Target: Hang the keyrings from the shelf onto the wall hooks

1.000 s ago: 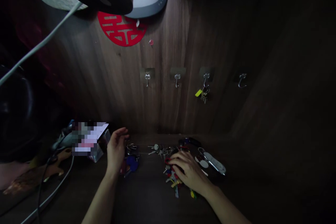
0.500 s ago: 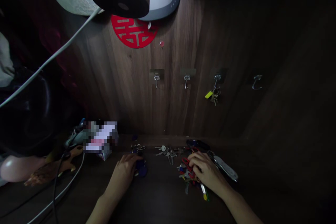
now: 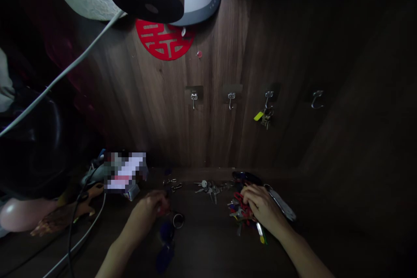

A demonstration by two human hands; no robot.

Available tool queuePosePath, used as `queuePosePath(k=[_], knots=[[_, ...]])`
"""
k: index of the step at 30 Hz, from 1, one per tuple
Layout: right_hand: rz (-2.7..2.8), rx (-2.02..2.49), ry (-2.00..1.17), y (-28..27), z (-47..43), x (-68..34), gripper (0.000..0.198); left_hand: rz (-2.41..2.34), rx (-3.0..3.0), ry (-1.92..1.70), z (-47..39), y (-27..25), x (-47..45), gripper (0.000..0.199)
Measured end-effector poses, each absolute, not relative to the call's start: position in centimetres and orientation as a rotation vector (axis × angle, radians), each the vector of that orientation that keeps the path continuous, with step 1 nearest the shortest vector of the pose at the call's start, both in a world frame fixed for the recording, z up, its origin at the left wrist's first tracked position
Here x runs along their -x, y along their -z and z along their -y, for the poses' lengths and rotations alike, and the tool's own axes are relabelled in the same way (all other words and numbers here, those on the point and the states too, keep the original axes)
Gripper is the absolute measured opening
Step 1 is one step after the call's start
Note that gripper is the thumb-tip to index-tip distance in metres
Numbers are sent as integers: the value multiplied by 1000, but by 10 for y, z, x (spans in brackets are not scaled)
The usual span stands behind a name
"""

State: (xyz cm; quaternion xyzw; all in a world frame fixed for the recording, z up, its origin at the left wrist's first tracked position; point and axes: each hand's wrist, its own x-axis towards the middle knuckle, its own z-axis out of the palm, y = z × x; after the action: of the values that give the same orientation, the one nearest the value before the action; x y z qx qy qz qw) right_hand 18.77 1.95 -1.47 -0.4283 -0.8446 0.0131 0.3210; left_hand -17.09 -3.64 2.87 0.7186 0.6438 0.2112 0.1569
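Now the blue fobs point(image 3: 166, 231), which lay under my left hand point(image 3: 150, 207) half a second ago, trail below it toward me, and a round metal ring point(image 3: 173, 221) shows beside them. My left fingers are drawn closed on a red fob point(image 3: 163, 206), though motion smears it and the blue ones too much to make out details.

My right hand point(image 3: 262, 204) stays at the colourful bunch of keys point(image 3: 240, 212), fingers curled and loosely gathered over its red part; they hide what they touch, so I can't tell whether they grip. My hand also covers part of a smooth, pale oblong piece point(image 3: 284, 206), and the black item point(image 3: 249, 177) behind is lost in shadow.

Between my hands, flat silver keys point(image 3: 210, 189) lie fanned on the dark shelf point(image 3: 202, 239). Coarse blocks mask the box point(image 3: 125, 176) on the left. Behind, thin bent-metal hooks point(image 3: 231, 100) line the streaky wood-grain panel point(image 3: 215, 139).
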Motion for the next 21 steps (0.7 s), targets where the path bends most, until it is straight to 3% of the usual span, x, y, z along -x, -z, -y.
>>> queuePosePath(k=[4,12,21], knots=[[2195,1156,-39,15,-20,-189,27,-2049,-2000,-641,19,-29,184,35],[2165,1244,-9,15,-23,-194,27,-1971,-2037,-610,-6,-19,176,40],[2117,1290,15,17,-26,-201,31,-1848,-2032,-813,-11,-8,173,40]])
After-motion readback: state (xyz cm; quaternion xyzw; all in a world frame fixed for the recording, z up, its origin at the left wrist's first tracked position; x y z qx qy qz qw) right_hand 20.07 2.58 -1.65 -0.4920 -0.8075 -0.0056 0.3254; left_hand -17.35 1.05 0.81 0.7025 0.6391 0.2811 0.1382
